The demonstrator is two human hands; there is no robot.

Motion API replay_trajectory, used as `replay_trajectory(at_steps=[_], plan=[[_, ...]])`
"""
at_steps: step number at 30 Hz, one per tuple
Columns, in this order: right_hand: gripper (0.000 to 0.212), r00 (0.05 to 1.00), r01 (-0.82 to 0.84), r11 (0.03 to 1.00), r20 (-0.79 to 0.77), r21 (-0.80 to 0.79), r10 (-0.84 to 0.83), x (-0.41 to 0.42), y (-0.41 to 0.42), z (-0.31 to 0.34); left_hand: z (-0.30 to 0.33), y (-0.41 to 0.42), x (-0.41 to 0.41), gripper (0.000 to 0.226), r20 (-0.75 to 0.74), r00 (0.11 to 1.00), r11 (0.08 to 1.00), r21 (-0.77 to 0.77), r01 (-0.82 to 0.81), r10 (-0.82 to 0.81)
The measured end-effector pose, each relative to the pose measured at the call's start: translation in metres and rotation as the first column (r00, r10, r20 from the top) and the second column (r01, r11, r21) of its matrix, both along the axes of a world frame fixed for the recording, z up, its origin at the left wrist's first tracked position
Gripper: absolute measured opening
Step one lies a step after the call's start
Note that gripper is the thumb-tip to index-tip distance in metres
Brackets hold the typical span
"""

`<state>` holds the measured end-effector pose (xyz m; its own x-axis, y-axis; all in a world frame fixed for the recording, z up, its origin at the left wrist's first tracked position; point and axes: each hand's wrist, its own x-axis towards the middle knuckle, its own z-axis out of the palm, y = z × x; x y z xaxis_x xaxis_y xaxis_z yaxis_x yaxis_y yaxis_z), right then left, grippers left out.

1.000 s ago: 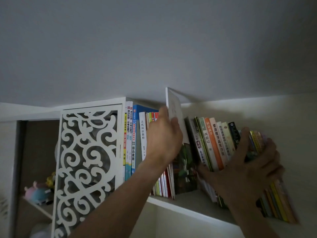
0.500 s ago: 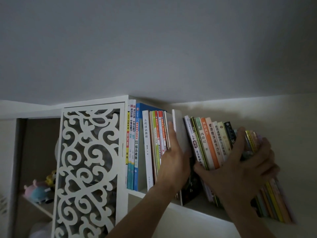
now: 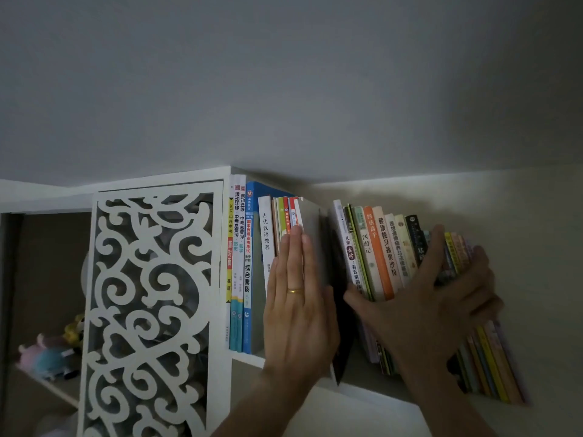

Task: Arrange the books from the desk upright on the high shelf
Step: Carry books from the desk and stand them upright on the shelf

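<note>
A grey-edged book (image 3: pixel 312 234) stands upright in the row on the high shelf (image 3: pixel 362 389), just right of the thin red and green books (image 3: pixel 285 222). My left hand (image 3: pixel 296 307) lies flat with straight fingers against the spines and this book's edge. To the right, a group of leaning books (image 3: pixel 378 250) tilts leftward; my right hand (image 3: pixel 435 298) is spread over them, thumb low by the gap, fingers across the coloured spines. A dark gap separates the two groups.
A white fretwork panel (image 3: pixel 151 310) closes the shelf's left end, with tall white and blue books (image 3: pixel 239 263) beside it. Soft toys (image 3: pixel 50 354) sit on a lower shelf at far left. The ceiling is close above the books.
The grey-edged book went from tilted and raised to fully upright and pushed in. My left hand let go of it and now lies flat on the spines. My right hand stayed on the leaning books.
</note>
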<state>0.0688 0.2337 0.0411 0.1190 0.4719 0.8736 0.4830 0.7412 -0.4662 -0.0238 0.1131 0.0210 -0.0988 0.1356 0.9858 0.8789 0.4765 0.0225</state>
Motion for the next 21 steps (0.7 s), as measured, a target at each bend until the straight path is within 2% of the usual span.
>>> replay_trajectory(at_steps=[4, 9, 13, 17, 19, 21], plan=[[0.14, 1.0, 0.013, 1.0, 0.011, -0.012, -0.013, -0.008, -0.006, 0.002, 0.012, 0.009, -0.032, 0.073, -0.041, 0.994, 0.982, -0.155, -0.105, 0.099], [0.141, 0.998, 0.015, 0.999, 0.055, -0.036, -0.013, -0.008, -0.015, 0.0, 0.008, 0.013, -0.037, 0.07, -0.062, 0.996, 0.985, -0.156, -0.079, 0.07], [0.141, 0.982, -0.077, 0.997, 0.173, -0.008, 0.077, 0.007, -0.019, -0.005, 0.007, 0.004, -0.031, 0.064, -0.026, 0.992, 0.979, -0.164, 0.117, -0.123], [0.14, 0.942, -0.304, 0.953, 0.146, -0.008, 0.302, 0.047, -0.01, -0.023, -0.009, 0.003, -0.011, 0.066, 0.112, 0.951, 0.945, -0.128, 0.301, -0.288], [0.133, 0.937, -0.316, 0.945, 0.13, -0.085, 0.325, 0.072, 0.002, -0.038, -0.022, 0.007, 0.006, 0.067, 0.144, 0.962, 0.952, -0.173, 0.253, -0.23], [0.122, 0.929, -0.288, 0.937, 0.18, -0.198, 0.324, 0.097, 0.014, -0.05, -0.033, 0.013, 0.03, 0.068, 0.072, 0.988, 0.958, -0.247, 0.149, -0.135]])
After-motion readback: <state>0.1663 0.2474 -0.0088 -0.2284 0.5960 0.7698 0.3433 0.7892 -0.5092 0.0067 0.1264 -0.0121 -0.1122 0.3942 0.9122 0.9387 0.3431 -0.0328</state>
